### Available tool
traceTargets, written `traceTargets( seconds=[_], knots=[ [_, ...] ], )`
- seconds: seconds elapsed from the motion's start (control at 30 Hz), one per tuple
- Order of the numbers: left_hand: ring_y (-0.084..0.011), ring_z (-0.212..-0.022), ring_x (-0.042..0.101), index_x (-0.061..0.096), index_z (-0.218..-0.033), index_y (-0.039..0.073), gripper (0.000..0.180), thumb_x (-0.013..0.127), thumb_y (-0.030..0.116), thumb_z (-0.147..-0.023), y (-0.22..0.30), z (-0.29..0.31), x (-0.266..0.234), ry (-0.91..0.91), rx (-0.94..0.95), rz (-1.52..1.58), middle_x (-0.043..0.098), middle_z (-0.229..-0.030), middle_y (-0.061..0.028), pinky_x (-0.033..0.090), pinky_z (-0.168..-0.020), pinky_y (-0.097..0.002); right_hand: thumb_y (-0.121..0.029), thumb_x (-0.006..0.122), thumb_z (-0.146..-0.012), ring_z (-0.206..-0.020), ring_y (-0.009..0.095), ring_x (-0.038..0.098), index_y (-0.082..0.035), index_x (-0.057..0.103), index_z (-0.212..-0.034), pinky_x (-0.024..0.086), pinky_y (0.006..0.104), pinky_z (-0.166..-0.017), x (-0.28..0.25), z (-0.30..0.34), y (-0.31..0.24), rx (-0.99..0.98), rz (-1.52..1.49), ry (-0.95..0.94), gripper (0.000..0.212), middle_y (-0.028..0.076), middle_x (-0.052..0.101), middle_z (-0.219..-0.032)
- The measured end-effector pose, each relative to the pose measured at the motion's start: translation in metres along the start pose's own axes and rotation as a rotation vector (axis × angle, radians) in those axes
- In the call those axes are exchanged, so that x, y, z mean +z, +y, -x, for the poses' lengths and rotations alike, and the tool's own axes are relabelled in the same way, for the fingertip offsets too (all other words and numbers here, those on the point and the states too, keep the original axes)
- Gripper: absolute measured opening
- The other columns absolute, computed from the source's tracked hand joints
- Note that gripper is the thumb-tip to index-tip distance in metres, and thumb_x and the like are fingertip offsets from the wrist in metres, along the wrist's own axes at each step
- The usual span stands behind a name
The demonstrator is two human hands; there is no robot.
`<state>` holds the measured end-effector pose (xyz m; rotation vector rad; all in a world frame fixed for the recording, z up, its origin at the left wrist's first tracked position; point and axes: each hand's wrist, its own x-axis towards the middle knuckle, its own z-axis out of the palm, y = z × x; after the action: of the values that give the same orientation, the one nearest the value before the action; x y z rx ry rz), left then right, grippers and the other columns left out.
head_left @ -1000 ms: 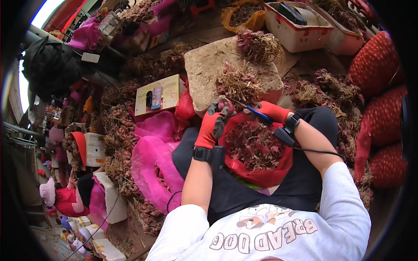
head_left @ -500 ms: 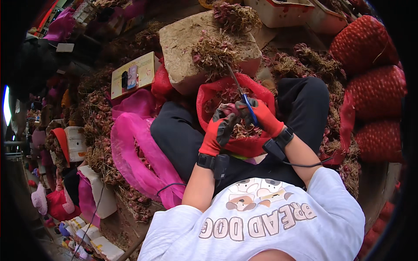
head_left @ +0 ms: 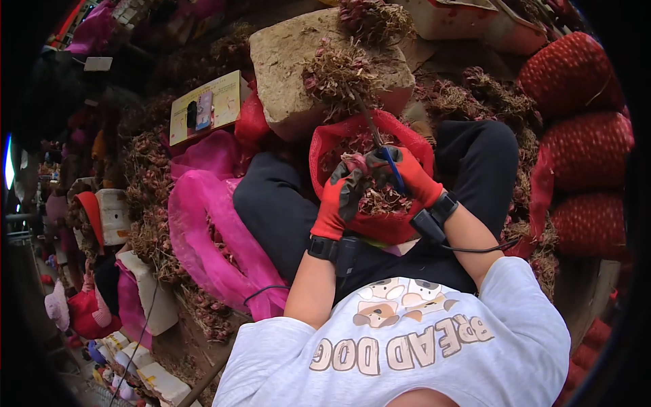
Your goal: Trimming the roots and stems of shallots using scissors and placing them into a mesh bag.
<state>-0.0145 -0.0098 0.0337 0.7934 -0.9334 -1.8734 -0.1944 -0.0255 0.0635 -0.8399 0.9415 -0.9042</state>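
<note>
Evidently, the open red mesh bag [head_left: 386,229] sits where it would catch scraps. Above its mouth, the left hand [head_left: 344,192] pinches a reddish shallot [head_left: 354,161], presumably steadying it, while the right hand [head_left: 409,175] grips blue-handled scissors [head_left: 392,168], blades pointing away. Beyond the bag, a dried shallot bunch [head_left: 336,72] rests within reach on a pale block [head_left: 285,76].

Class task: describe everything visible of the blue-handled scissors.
The scissors have a glossy blue handle and long, slim, dark blades that look metallic. The gloved right hand grips the handle. They slant over the red mesh bag, blades pointing away from the wearer toward the pale block.
</note>
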Motion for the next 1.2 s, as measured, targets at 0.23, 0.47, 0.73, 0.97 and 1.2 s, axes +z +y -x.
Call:
traceTargets(
  seconds=[0.23,0.47,0.73,0.97,1.2],
  knots=[
    [-0.0140,-0.095,0.057,0.040,-0.128,0.003,0.034,0.038,0.019,-0.098,0.001,-0.002,-0.001,0.072,-0.070,0.158,0.056,-0.112,-0.0067,0.048,-0.082,-0.0256,-0.013,0.065,-0.079,-0.062,0.010,0.058,0.001,0.061,-0.093,0.046,0.0245,-0.054,-0.002,0.002,-0.012,0.043,0.066,-0.004,0.020,0.005,0.062,-0.077],
    [-0.0160,-0.099,0.056,0.045,-0.125,0.001,0.036,0.050,0.008,-0.089,0.000,-0.005,0.004,0.078,-0.087,0.097,0.054,-0.113,-0.0059,0.049,-0.085,-0.0296,-0.011,0.065,-0.077,-0.072,0.019,0.063,-0.002,0.061,-0.093,0.048,0.0315,-0.064,-0.006,-0.004,0.021,-0.347,0.612,0.069,0.019,0.009,0.064,-0.077],
    [-0.0175,-0.098,0.055,0.045,-0.124,0.000,0.041,0.054,0.001,-0.084,-0.006,0.001,0.003,0.022,-0.254,0.132,0.053,-0.116,-0.0042,0.050,-0.085,-0.0315,-0.010,0.066,-0.077,-0.080,0.021,0.062,-0.003,0.057,-0.101,0.049,0.0311,-0.070,-0.011,-0.014,0.008,-0.396,0.828,0.326,0.027,0.009,0.063,-0.088],
    [-0.0160,-0.096,0.056,0.048,-0.121,0.000,0.035,0.054,0.005,-0.087,-0.007,-0.005,-0.003,0.039,0.010,-0.305,0.055,-0.112,-0.0071,0.048,-0.083,-0.0280,-0.009,0.068,-0.079,-0.082,0.008,0.056,0.001,0.051,-0.117,0.047,0.0243,-0.078,-0.001,-0.007,-0.012,-0.157,0.435,-0.070,0.043,0.002,0.061,-0.091],
    [-0.0145,-0.096,0.057,0.049,-0.120,0.000,0.039,0.057,0.000,-0.082,0.007,0.001,0.017,0.123,0.067,-0.225,0.058,-0.106,-0.0064,0.046,-0.084,-0.0259,-0.011,0.070,-0.075,-0.078,0.009,0.059,0.001,0.057,-0.101,0.048,0.0248,-0.072,-0.001,-0.004,-0.005,-0.072,0.190,-0.053,0.031,0.004,0.064,-0.089]
  ],
)
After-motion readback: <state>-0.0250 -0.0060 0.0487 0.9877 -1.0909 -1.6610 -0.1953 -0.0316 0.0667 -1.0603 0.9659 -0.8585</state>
